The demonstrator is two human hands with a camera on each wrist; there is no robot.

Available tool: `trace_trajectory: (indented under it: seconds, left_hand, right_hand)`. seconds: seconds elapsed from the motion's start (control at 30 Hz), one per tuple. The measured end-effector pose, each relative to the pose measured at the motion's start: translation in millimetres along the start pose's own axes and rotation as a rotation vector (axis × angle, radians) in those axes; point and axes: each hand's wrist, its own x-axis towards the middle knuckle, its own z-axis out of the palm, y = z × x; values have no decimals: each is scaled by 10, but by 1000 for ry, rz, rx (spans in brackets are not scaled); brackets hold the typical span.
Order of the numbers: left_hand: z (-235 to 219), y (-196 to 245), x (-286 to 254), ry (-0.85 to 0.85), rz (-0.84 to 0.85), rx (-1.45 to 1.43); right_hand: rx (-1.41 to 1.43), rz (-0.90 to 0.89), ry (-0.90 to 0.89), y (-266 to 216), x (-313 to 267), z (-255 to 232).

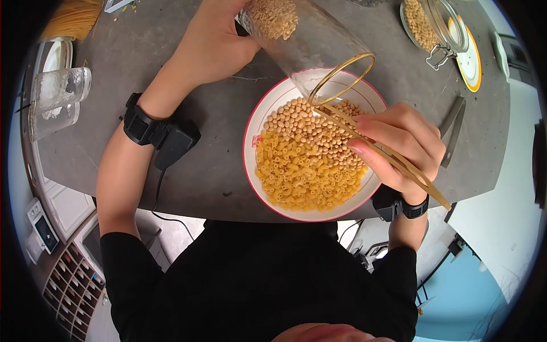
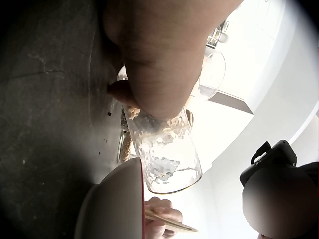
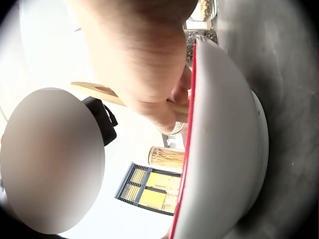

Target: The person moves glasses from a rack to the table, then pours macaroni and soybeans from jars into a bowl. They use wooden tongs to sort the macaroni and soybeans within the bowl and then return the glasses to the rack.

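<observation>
My left hand (image 1: 219, 51) grips the far end of a clear glass jar (image 1: 327, 43) with a gold rim. The jar is tilted, its mouth over a white bowl (image 1: 307, 216) with a red edge, and pale flakes (image 1: 273, 18) lie toward its far end. My right hand (image 1: 407, 142) pinches a pair of wooden tongs (image 1: 419, 179), their tips right at the jar's rim, above the bowl. Round beige beans (image 1: 293, 119) fill the bowl's far side; yellow elbow macaroni (image 1: 307, 176) fills its near side. In the left wrist view, the left hand partly hides the jar (image 2: 167, 154).
At the back right an open clip-top jar (image 1: 420, 25) contains beige beans, beside a yellow-rimmed plate (image 1: 470, 62). A grey metal tool (image 1: 453, 131) with two long strips lies to the right of the bowl. Glassware (image 1: 62, 91) and dry spaghetti (image 1: 68, 20) are at the left.
</observation>
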Motion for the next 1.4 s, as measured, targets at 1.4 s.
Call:
trace_trajectory:
  seconds: [1.4]
  left_hand:
    - [-9, 10, 2, -7, 3, 9]
  right_hand:
    - [240, 0, 65, -3, -42, -99]
